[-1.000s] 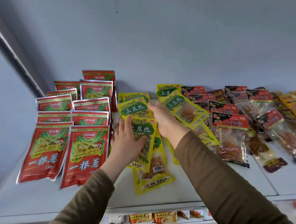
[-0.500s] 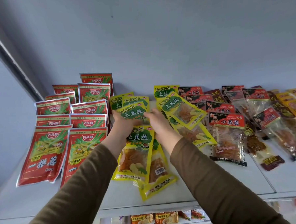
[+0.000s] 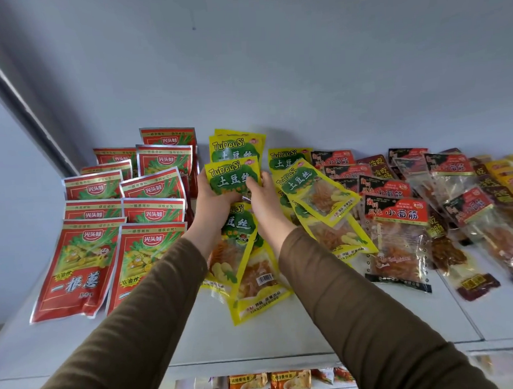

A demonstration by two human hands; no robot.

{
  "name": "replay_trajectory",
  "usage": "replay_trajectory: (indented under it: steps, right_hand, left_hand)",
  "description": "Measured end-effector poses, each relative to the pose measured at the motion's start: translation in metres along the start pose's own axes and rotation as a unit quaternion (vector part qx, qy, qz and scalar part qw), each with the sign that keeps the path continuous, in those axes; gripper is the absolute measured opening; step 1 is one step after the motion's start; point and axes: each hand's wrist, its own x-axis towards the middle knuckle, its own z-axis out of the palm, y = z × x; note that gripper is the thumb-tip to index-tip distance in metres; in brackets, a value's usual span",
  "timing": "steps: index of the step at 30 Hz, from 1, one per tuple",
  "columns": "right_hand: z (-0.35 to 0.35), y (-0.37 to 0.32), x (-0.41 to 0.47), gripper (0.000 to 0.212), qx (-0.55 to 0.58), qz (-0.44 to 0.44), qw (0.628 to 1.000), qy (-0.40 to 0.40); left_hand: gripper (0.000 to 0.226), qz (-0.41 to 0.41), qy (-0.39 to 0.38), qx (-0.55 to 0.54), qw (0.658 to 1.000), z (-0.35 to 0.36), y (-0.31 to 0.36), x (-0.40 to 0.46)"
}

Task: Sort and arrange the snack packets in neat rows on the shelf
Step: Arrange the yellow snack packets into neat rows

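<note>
Both hands (image 3: 237, 195) gripping one yellow packet (image 3: 233, 175), left and right edges, probably to square it with the yellow row (image 3: 238, 144) behind.

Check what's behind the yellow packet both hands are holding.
Behind the held yellow packet, gripped by left hand and right hand, two more yellow packets show their tops. Their lower parts are covered.

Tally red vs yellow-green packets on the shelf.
Red foil snack packets: 10
Yellow-green clear-window snack packets: at least 8; they overlap, so some may be hidden
Total: at least 18
</note>
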Motion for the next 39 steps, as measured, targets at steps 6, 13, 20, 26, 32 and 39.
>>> replay_trajectory:
  steps: [6, 13, 20, 26, 32, 39]
  right_hand:
    - [-0.010, -0.017, 0.017, 0.043, 0.081, 0.025, 0.996, -0.020]
    - [-0.022, -0.010, 0.032, 0.031, 0.066, 0.040, 0.997, 0.000]
    - [-0.024, -0.009, 0.038, 0.034, 0.038, 0.057, 0.998, -0.005]
    - [-0.024, -0.008, 0.041, 0.033, 0.032, 0.064, 0.997, -0.002]
    - [-0.026, -0.011, 0.041, 0.022, 0.024, 0.077, 0.996, -0.023]
    - [-0.028, -0.005, 0.042, 0.024, 0.021, 0.059, 0.998, -0.010]
  left_hand:
    - [0.091, 0.052, -0.029, 0.036, 0.998, -0.001, -0.003, 0.015]
    - [0.074, 0.161, -0.004, 0.268, 0.950, -0.017, 0.004, -0.012]
    - [0.102, 0.123, -0.150, 0.638, 0.745, -0.030, -0.014, -0.120]
    - [0.105, 0.160, -0.143, 0.661, 0.719, -0.021, -0.037, -0.142]
    - [0.073, 0.221, -0.060, 0.628, 0.744, -0.019, -0.056, -0.129]
    - [0.076, 0.237, -0.063, 0.648, 0.721, -0.021, -0.060, -0.133]
